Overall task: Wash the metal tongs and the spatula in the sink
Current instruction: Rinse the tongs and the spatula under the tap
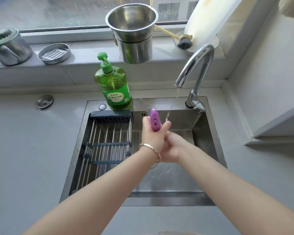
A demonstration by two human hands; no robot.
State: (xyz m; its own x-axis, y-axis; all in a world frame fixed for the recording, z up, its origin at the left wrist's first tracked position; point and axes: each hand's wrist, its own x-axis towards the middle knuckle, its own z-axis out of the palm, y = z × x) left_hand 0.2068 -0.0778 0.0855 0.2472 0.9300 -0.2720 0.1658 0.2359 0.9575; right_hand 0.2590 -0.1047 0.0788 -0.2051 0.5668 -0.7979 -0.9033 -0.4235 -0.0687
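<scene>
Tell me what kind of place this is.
Likely a home kitchen: steel sink with running faucet, dish soap bottle on its rim, left hand gripping a purple-handled utensil over the basin.

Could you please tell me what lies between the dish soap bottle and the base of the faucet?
Only the sink's bare, wet steel ledge, crossed by the faucet's thin water stream, as the head view shows.

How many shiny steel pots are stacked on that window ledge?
2: a wide steel pot sits tilted inside a narrower steel pot on the ledge, behind the green soap bottle. Any nested deeper would be hidden.
</scene>
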